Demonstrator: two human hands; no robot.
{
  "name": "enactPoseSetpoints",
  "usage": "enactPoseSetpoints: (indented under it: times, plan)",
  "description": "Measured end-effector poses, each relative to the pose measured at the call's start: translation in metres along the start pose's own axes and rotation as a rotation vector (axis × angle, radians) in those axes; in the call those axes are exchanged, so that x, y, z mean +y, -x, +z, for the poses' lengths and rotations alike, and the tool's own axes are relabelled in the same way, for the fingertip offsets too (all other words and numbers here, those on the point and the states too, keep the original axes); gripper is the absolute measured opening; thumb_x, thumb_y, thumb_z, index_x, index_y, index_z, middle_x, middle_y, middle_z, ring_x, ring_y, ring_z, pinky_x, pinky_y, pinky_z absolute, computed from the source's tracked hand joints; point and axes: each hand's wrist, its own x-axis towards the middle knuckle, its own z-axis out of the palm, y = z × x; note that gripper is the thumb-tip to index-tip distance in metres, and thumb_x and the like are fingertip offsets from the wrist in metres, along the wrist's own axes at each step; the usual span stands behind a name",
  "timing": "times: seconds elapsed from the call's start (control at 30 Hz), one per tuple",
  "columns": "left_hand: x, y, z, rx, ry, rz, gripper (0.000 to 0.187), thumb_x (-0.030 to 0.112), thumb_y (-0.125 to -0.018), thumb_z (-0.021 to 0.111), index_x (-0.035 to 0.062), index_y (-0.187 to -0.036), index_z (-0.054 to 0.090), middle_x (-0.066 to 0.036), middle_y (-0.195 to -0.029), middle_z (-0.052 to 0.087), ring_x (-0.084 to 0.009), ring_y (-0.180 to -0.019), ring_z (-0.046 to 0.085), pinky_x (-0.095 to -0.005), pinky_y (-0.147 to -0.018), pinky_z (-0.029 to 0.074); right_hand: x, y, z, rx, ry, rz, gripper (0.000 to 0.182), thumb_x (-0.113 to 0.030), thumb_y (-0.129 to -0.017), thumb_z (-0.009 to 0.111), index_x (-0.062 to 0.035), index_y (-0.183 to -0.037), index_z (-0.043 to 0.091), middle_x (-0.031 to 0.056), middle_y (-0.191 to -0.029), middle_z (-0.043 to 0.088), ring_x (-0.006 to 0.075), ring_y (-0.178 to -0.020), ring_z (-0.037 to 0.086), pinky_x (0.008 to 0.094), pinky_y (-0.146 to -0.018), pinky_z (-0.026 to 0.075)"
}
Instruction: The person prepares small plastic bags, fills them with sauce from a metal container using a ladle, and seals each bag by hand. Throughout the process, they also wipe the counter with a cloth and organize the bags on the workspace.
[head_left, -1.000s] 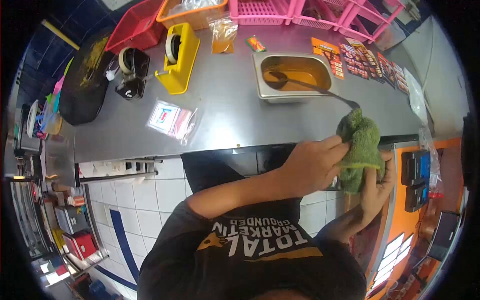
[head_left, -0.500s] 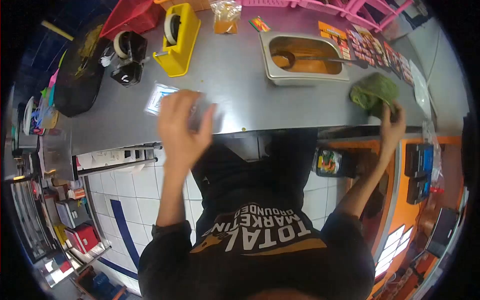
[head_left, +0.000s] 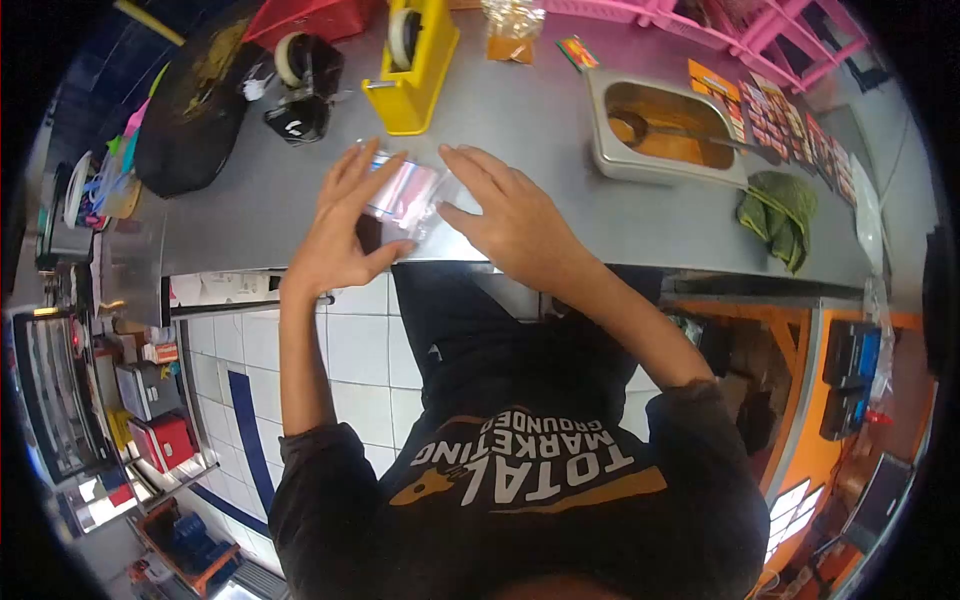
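Observation:
Clear plastic bags (head_left: 408, 197) with blue and pinkish edges lie near the front edge of the steel counter (head_left: 545, 120). Over their left side rests my left hand (head_left: 345, 228), thumb and fingers spread apart. My right hand (head_left: 515, 215) comes in from the other side, its fingers stretched out and the thumb apart, with fingertips right at the bags' right edge. Off to the right, a crumpled green cloth (head_left: 780, 215) hangs partly over the counter's edge, away from both hands.
Behind the bags stands a yellow tape dispenser (head_left: 415, 75), with a black tape dispenser (head_left: 305, 95) to its left. A metal pan (head_left: 665, 175) holds orange sauce and a ladle (head_left: 690, 135). Pink baskets (head_left: 700, 28) and a bag of orange powder (head_left: 512, 40) line the back.
My right hand has let go of the green cloth and moved left to the plastic bags. My left hand has come down over them with fingers spread. The view has shifted slightly.

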Motion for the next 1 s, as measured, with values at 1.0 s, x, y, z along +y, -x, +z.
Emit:
enactPoseSetpoints:
  times: [1.0]
  plan:
    - [-0.006, 0.015, 0.027, 0.28, 0.078, -0.017, 0.085, 0.035, -0.072, 0.078, 0.0091, -0.149, 0.052, -0.027, -0.157, 0.039, -0.0464, -0.149, 0.03, -0.0563, -0.121, 0.024, 0.023, -0.057, 0.012, -0.116, 0.03, -0.363, 0.017, -0.009, -0.082, 0.065, -0.0005, -0.097, 0.067, 0.0194, -0.146, 0.052, 0.0361, -0.136, 0.05, 0.0476, -0.107, 0.046]
